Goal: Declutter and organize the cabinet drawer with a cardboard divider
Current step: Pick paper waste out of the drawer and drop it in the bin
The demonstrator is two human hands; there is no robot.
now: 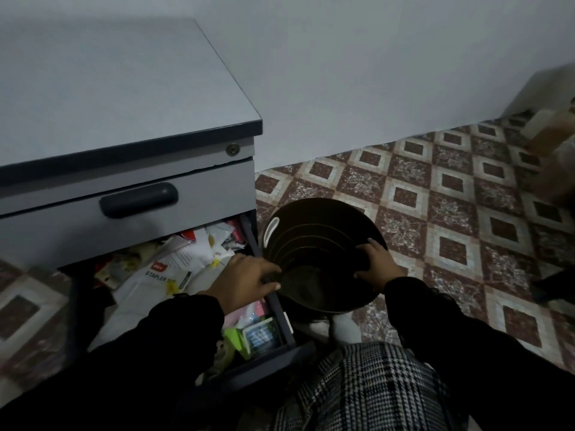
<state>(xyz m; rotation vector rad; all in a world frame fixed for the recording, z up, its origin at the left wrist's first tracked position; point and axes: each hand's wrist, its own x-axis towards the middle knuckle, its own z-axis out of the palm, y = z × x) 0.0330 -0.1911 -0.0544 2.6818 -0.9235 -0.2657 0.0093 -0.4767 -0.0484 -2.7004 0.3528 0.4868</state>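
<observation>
Patterned floor tiles [451, 194] in maroon and cream squares run from the pale wall [357, 73] to the person's knees, leaving open room to the right of a grey cabinet [124, 88]. Its smooth top ends in a dark, square edge, and the upper drawer [124, 213], with a rounded dark handle [138, 200], sits closed. Below it the lower drawer [273, 309] is pulled out toward the person, its dark side rail touching or almost touching a round black collapsible bucket [311, 225] that stands on the floor just beside it.

Inside the drawer lies a loose heap of white papers [186, 259], a packet printed STAPLER [158, 272], a pink item [258, 307], a green object [233, 335] and a small boxed pack [261, 335]. No cardboard divider can be made out in the clutter.

The bucket is ribbed in concentric folds, with a white loop handle [271, 228] at its left rim. The left hand [245, 281] grips the near-left rim, fingers [267, 269] curled over it. The right hand [376, 265] holds the right rim, fingers tucked inside and the thumb outside. Black sleeves [435, 321] and checked fabric [373, 390] fill the foreground.
</observation>
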